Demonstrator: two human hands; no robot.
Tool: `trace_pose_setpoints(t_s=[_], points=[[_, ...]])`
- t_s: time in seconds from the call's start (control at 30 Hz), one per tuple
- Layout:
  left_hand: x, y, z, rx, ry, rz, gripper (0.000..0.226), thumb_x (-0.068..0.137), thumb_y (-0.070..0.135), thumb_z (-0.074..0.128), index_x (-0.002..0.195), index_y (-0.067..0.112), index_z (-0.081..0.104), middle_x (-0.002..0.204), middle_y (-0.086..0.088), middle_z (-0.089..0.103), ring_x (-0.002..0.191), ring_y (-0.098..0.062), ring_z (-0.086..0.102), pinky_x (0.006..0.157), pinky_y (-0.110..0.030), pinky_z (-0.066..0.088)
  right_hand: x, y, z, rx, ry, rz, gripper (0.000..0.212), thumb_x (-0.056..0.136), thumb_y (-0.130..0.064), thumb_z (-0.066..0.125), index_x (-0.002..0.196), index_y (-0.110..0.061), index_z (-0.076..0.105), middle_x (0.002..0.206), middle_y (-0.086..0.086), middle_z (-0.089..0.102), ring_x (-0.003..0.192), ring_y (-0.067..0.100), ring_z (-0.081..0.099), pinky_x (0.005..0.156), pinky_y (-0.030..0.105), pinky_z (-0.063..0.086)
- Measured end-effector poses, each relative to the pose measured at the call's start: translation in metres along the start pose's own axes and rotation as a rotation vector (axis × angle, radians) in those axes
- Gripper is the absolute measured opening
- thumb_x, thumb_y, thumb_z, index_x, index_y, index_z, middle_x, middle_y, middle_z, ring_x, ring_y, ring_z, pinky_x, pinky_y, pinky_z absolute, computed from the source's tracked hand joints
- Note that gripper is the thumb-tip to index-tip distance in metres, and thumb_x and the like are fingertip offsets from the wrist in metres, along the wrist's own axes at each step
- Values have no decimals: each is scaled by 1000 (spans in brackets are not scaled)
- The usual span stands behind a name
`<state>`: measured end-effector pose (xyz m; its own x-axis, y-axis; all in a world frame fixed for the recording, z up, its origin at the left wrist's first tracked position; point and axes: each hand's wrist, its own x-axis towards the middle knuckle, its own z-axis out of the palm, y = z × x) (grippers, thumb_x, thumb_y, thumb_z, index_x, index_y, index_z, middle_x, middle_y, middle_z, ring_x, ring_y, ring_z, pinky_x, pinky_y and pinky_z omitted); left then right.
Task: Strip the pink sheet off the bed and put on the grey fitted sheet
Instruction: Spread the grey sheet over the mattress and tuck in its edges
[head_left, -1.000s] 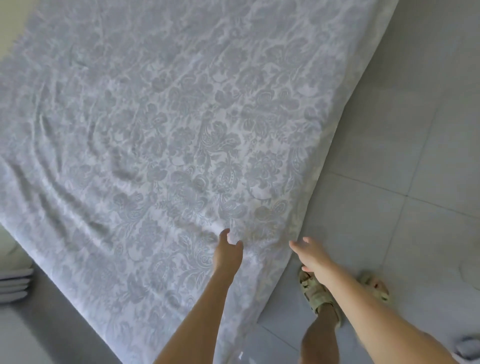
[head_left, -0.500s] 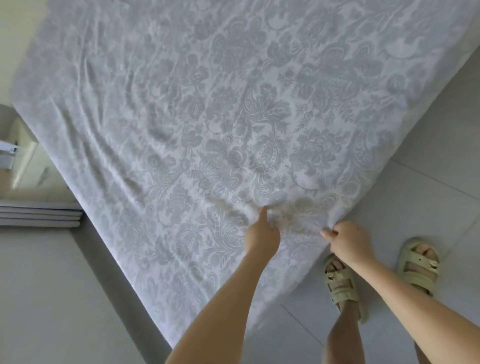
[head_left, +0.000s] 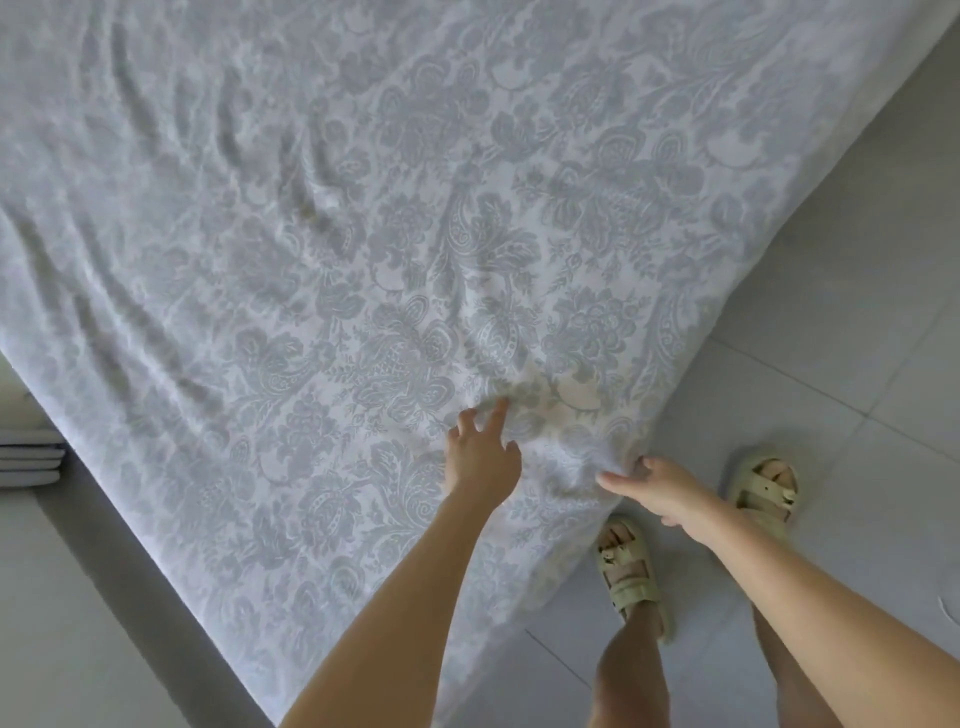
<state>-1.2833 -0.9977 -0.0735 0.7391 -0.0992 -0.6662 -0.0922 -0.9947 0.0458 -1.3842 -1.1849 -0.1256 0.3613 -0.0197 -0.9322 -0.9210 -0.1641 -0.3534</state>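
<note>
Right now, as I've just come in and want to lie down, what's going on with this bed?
A person in pale green sandals is working on the grey floral-patterned fitted sheet. Their left hand lies on top of it with fingers spread, while the right hand grips bunched fabric at the sheet's near corner edge. The sheet lies spread out but wrinkled. No pink sheet shows.

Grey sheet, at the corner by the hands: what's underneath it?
Only a faint warm tint shows through the grey sheet beside the left hand. Whatever lies beneath is fully covered and cannot be identified. The right hand grips the draped edge.
</note>
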Motion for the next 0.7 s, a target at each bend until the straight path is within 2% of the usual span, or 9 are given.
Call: trace_pose_setpoints(t_s=[0.07,0.13,0.2,0.37,0.47,0.53,0.6,0.63,0.7], points=[[2,1,1,-33,-7,-6,60,98,33,40,150,36,10,154,-12,13,136,-34,27,107,-38,32,4,-2,24,-30,-105,14,63,77,-47,73,124,-10,52,119,4,56,109,21,55,72,27,39],[4,0,3,-29,13,3,59,98,32,40,149,36,12,155,-10,12,139,-30,23,109,-38,30,13,0,42,-27,-89,-25,35,76,-38,77,87,-10,59,87,4,61,78,18,59,63,29,41],[9,3,4,-29,37,40,58,98,32,40,149,37,14,157,-7,10,143,-26,17,110,-38,29,17,2,40,-68,-22,-60,29,82,-28,73,67,-9,57,64,5,62,55,15,56,57,29,46],[16,33,-4,-62,-5,39,57,99,31,39,150,35,14,159,-7,5,146,-28,7,114,-38,23,-5,22,30,-233,21,-77,35,90,-33,61,64,-10,56,54,-1,63,49,11,59,55,19,45],[16,48,-11,-57,-5,58,57,100,28,38,150,33,12,159,-6,1,146,-30,4,117,-39,18,-4,18,19,-240,-77,-65,31,90,-30,62,67,-9,59,65,4,67,70,23,70,63,24,51],[23,59,-18,-42,7,77,57,100,28,37,150,33,10,160,-2,-1,146,-31,3,117,-41,17,4,4,-11,-175,-54,-80,33,87,-40,65,92,-8,66,94,7,68,99,30,67,78,29,50],[32,75,-26,-41,12,91,56,101,28,36,150,34,10,159,3,-1,146,-28,0,114,-39,22,16,-19,-55,121,71,-31,75,79,-60,63,132,-7,52,127,7,57,116,27,57,80,29,46],[37,84,-30,-45,15,105,56,101,28,37,150,33,11,159,6,-1,146,-27,-1,113,-38,25,26,-32,-76,306,129,4,83,79,-64,59,138,-8,45,132,7,53,117,26,54,78,29,47],[46,105,-39,-33,22,143,56,101,28,36,151,32,12,159,9,1,146,-25,0,112,-37,26,45,-63,-118,572,212,-1,73,85,-60,54,134,-5,48,125,9,56,110,26,56,76,33,50]])
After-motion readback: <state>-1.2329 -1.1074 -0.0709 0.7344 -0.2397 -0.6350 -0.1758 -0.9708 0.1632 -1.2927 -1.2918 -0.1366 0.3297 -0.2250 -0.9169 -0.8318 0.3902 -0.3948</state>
